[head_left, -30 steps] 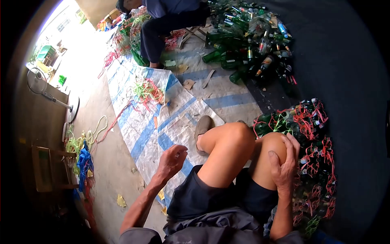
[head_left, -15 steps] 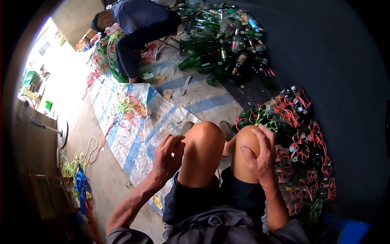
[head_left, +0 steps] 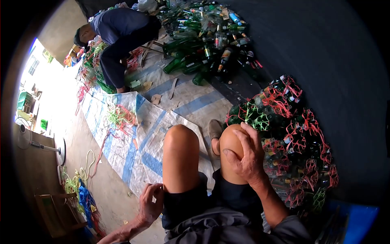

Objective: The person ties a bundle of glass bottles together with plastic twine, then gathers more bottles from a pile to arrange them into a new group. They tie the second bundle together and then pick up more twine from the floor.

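Note:
My right hand [head_left: 245,156] rests on my right knee [head_left: 230,140], its fingers and thumb apart and nothing in it. Beside my left thigh, at the edge of the dark shorts [head_left: 183,203], is my left hand [head_left: 149,206]. Its fingers are loosely bent, with a gap to the thumb and no object visible in it. Past my right hand lie bundles of bottles [head_left: 276,154] tied with red string [head_left: 298,140]; green string [head_left: 256,116] wraps the nearest ones. Neither hand touches the bottles.
A striped white-and-blue sheet [head_left: 156,130] covers the floor ahead, with tangled string [head_left: 120,116] on it. Loose green bottles [head_left: 195,61] are heaped at the back. Another person [head_left: 122,32] bends over at upper left. A fan [head_left: 42,145] and wooden chair [head_left: 57,213] stand left.
My left hand has dropped from beside the left knee to beside the thigh. My right hand stays on the right knee. The view has shifted, and the legs are farther apart.

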`<action>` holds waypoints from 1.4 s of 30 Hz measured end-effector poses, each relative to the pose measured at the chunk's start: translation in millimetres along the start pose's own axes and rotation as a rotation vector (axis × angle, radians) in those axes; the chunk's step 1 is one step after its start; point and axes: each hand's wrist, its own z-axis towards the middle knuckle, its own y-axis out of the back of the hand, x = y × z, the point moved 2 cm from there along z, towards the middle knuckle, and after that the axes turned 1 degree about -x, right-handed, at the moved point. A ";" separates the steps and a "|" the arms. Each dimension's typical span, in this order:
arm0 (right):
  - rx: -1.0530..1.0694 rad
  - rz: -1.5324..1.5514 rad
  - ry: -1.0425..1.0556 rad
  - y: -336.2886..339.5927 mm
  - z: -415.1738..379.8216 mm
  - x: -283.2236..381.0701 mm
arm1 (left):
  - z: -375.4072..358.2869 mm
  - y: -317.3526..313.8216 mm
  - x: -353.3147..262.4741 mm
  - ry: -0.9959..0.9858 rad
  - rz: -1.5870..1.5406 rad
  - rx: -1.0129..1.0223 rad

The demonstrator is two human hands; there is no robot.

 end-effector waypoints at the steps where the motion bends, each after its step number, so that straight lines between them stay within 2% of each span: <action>1: 0.004 -0.008 0.003 0.0 0.3 0.2 | -9.2 2.6 3.2 0.030 0.017 0.000; 10: 0.025 -0.013 0.008 1.1 5.9 7.7 | -109.7 -15.1 46.7 0.354 0.013 -0.054; 11: 0.025 -0.009 0.004 1.0 5.8 7.6 | -111.6 -13.7 37.0 0.401 0.025 -0.072; 14: 0.018 -0.006 0.000 1.1 7.6 5.5 | -140.4 -24.0 65.9 0.845 -0.421 -0.185; 15: 0.019 -0.004 -0.002 1.2 7.2 5.1 | -150.4 -29.5 75.1 0.833 -0.436 -0.254; 18: 0.018 0.016 -0.008 0.0 7.7 4.3 | -172.5 -38.6 104.3 0.864 -0.383 -0.296; 19: 0.022 0.025 -0.014 -0.4 6.3 4.8 | -176.9 -42.7 110.6 0.908 -0.481 -0.404; 23: 0.026 0.028 -0.022 -1.9 3.8 3.3 | -198.8 -54.2 137.1 1.017 -0.541 -0.436; 26: 0.037 0.033 -0.017 -0.9 2.7 0.5 | -234.0 -75.7 183.5 1.040 -0.578 -0.370; 32: 0.025 0.065 -0.035 0.8 1.0 -1.1 | -223.4 -76.6 182.6 1.003 -0.618 -0.154; 39: 0.032 0.064 -0.035 4.0 1.6 -4.1 | -192.2 -83.3 191.5 0.812 -0.704 0.006; 42: 0.026 0.133 -0.028 4.8 -0.1 -11.0 | -179.6 -79.1 201.2 0.764 -0.629 0.047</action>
